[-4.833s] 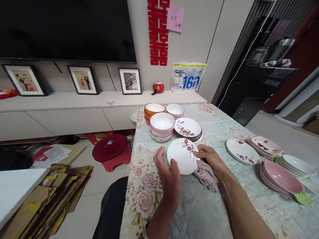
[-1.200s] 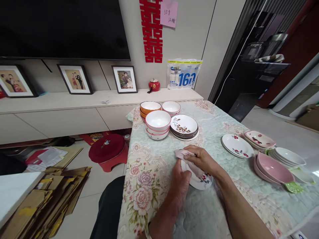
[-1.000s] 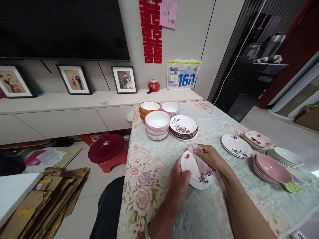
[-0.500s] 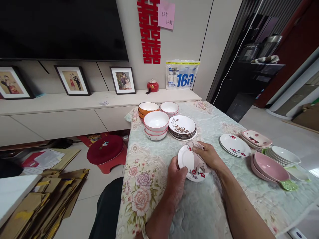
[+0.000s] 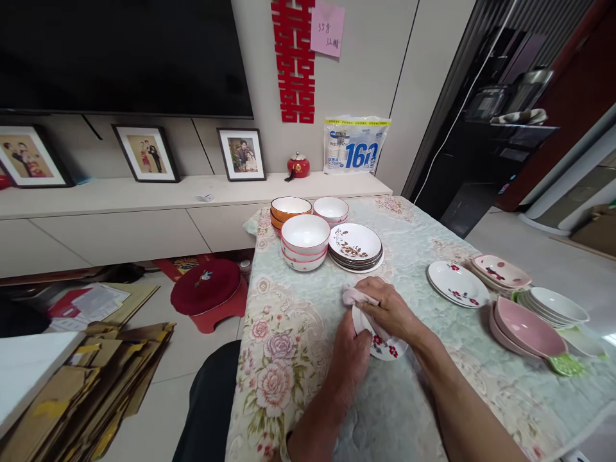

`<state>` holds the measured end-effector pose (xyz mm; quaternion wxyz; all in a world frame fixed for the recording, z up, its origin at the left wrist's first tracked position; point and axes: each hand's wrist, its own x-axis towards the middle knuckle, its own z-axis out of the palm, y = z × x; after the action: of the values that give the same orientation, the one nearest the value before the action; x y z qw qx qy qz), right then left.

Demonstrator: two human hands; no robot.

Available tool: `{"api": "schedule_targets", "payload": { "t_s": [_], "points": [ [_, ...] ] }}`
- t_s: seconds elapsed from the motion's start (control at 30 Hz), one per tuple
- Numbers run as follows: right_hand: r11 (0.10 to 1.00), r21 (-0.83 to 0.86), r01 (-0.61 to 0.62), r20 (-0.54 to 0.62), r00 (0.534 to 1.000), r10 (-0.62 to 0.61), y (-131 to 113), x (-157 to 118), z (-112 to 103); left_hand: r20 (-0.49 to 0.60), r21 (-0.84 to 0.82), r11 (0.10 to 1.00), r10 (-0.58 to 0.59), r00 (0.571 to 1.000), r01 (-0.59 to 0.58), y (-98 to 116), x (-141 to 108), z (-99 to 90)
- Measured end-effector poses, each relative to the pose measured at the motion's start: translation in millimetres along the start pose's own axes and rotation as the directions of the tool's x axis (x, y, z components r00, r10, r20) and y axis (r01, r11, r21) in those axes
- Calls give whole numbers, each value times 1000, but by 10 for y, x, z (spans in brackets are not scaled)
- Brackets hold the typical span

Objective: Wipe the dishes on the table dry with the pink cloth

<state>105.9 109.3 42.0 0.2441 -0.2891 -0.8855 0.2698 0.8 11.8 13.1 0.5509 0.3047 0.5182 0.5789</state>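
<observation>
A white plate with red flowers (image 5: 387,350) is tilted above the table, partly covered by my hands. My left hand (image 5: 350,343) grips its left edge, thumb lying over the front. In my right hand (image 5: 387,307) is a bunched pale pink cloth (image 5: 359,296), pressed against the plate's upper rim. Just beyond my hands stand a stack of brown-flowered plates (image 5: 356,242) and several white bowls with red rims (image 5: 306,235).
The table wears a floral quilted cloth (image 5: 274,346). To the right sit flowered plates (image 5: 457,284), oval dishes (image 5: 501,271), white bowls (image 5: 558,304) and pink bowls (image 5: 529,326). Orange bowls (image 5: 290,206) stand at the back. A red stool (image 5: 206,289) is left of the table.
My right hand and the cloth have moved left and up to the plate's top rim, covering more of it. The plate and my left hand sit slightly further right in the view.
</observation>
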Motion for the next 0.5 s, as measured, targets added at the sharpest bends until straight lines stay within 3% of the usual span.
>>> {"api": "schedule_targets", "payload": {
  "t_s": [0.1,0.17,0.27,0.37,0.43,0.5],
  "points": [
    [996,-25,81,72,994,-79,-109,22,15,9,43,998,37,999,-37,20,-8,18],
    [999,16,37,54,998,-38,-64,11,12,3,61,997,42,999,-42,-3,-2,16],
    [971,91,-220,-51,973,225,158,-53,-46,-21,98,995,29,999,-27,-52,14,-1],
    [860,66,-506,-117,852,510,372,-129,-150,-36,107,994,18,999,-14,-72,25,-14],
    [808,-6,-590,-169,797,580,415,-149,-197,-39,102,995,13,999,-9,-70,27,-16],
    [822,-77,-565,-199,816,542,364,-133,-196,-43,93,996,10,999,-6,-66,26,-15]
  ]
}}
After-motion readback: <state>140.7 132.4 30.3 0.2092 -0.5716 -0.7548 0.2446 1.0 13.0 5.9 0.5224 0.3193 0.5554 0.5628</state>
